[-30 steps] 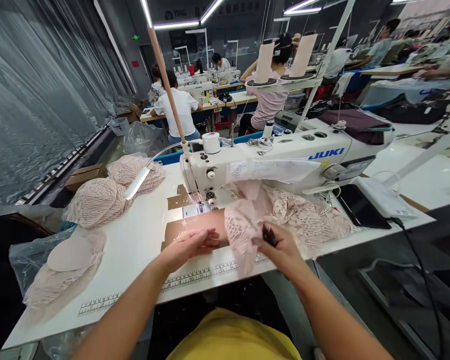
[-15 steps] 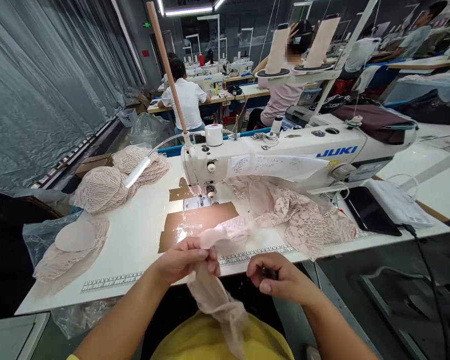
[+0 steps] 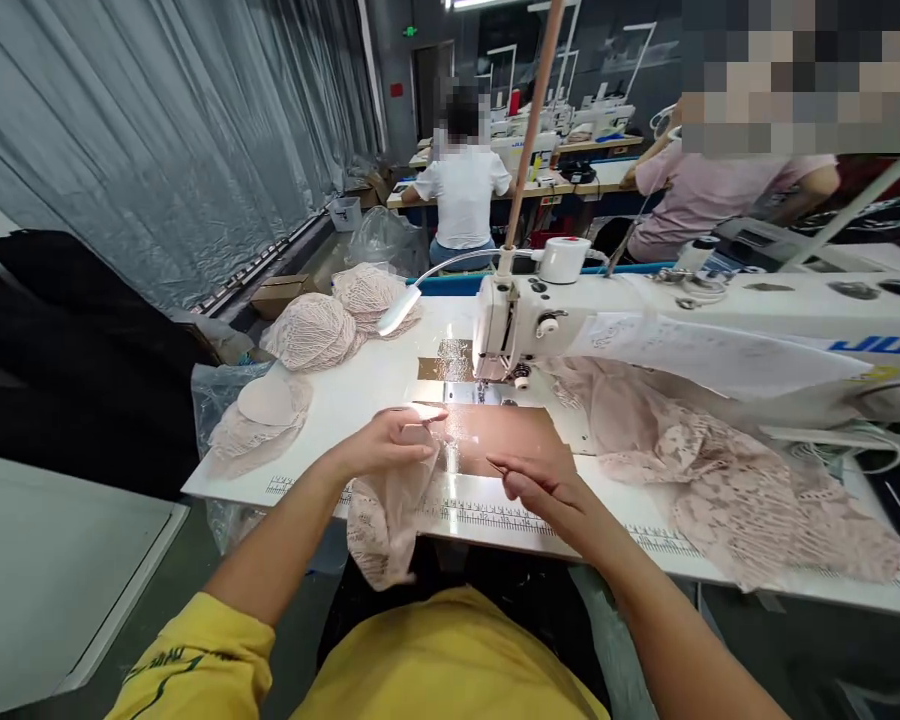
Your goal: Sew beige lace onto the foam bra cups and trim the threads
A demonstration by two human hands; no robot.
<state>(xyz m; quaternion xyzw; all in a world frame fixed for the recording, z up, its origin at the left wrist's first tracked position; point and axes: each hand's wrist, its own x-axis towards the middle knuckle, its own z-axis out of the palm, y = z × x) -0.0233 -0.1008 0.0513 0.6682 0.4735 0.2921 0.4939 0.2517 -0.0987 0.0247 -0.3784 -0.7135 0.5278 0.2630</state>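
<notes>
My left hand (image 3: 390, 440) is closed on a beige lace fabric piece (image 3: 390, 525), pinching its upper end just in front of the sewing machine's needle area (image 3: 484, 390). The lower part of that piece hangs over the table's front edge. Its top end is brightly lit by the lamp. To the right, my right hand (image 3: 544, 490) has its fingers closed round a small thin pointed tool (image 3: 497, 464), whose dark tip shows past the fingertips; the rest is hidden. That hand hovers above the brown sheet (image 3: 510, 435) on the table, apart from the fabric.
Stacks of beige lace cups (image 3: 311, 330) lie at the left, with another lace pile (image 3: 259, 425) nearer me. More lace fabric (image 3: 757, 480) is heaped under the machine arm (image 3: 720, 330). A lamp (image 3: 400, 311) reaches over the table. Two people sit beyond.
My view has swung left. My left hand has carried the fabric forward and up, nearer the needle. My right hand has moved forward over the brown sheet, and the tool's tip now shows.
</notes>
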